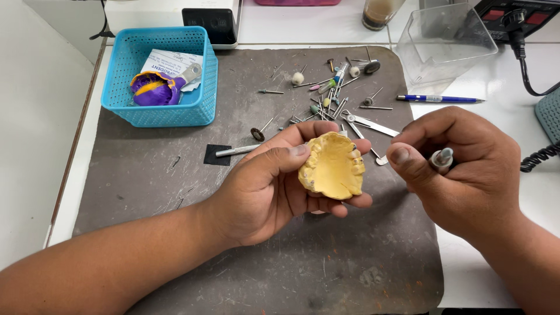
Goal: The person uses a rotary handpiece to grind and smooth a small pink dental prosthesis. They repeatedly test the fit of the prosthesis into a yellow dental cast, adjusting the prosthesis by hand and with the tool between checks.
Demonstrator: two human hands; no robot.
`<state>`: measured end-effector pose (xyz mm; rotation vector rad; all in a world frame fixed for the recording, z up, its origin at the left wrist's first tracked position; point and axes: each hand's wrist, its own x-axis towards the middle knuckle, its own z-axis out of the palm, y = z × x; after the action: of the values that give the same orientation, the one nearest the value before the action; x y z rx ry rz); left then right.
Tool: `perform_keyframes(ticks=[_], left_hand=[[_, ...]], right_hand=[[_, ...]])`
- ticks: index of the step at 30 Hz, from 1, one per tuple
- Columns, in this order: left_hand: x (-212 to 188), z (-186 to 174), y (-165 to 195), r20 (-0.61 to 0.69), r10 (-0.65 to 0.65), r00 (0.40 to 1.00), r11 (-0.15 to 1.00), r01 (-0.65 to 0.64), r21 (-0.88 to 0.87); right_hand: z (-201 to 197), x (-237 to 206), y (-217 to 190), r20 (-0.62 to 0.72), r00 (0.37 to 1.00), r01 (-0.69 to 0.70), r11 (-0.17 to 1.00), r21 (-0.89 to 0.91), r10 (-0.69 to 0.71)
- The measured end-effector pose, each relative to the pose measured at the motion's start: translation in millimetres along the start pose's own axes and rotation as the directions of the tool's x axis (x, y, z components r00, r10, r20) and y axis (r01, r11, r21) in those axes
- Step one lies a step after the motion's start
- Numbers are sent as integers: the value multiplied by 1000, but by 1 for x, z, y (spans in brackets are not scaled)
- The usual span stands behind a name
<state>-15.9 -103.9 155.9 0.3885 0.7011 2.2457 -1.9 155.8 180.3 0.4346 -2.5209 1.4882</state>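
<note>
My left hand (pixel 268 186) cups a yellow plaster dental cast (pixel 332 166), teeth side facing up, thumb resting on its left edge. My right hand (pixel 461 169) is closed around a metal hand tool (pixel 441 158); the tool's thin tip pokes out near the cast's right side at about the mat's centre. Both hands hover above a dark grey work mat (pixel 175 192).
A blue plastic basket (pixel 160 108) at the upper left holds a purple and yellow dental impression (pixel 153 88) and a paper. Several small burs and polishing bits (pixel 326 93) lie scattered on the mat. A clear plastic container (pixel 443 44), a blue pen (pixel 440 99) and a coiled black cable (pixel 539 157) lie at the right.
</note>
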Motion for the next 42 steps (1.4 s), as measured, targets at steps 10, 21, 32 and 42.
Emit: perform_keyframes(ticks=[10, 21, 32, 42], left_hand=[[-9, 6, -8, 35, 137, 990, 854, -136, 502], [-9, 10, -6, 10, 85, 996, 887, -81, 455], [-10, 10, -7, 59, 90, 994, 879, -107, 464], [-12, 11, -6, 57, 93, 994, 862, -109, 496]], right_hand=[[6, 7, 2, 46, 987, 161, 943, -290, -154], [9, 13, 3, 126, 982, 174, 929, -327, -139], [10, 12, 5, 136, 980, 180, 933, -310, -144], [10, 13, 6, 163, 977, 187, 926, -329, -139]])
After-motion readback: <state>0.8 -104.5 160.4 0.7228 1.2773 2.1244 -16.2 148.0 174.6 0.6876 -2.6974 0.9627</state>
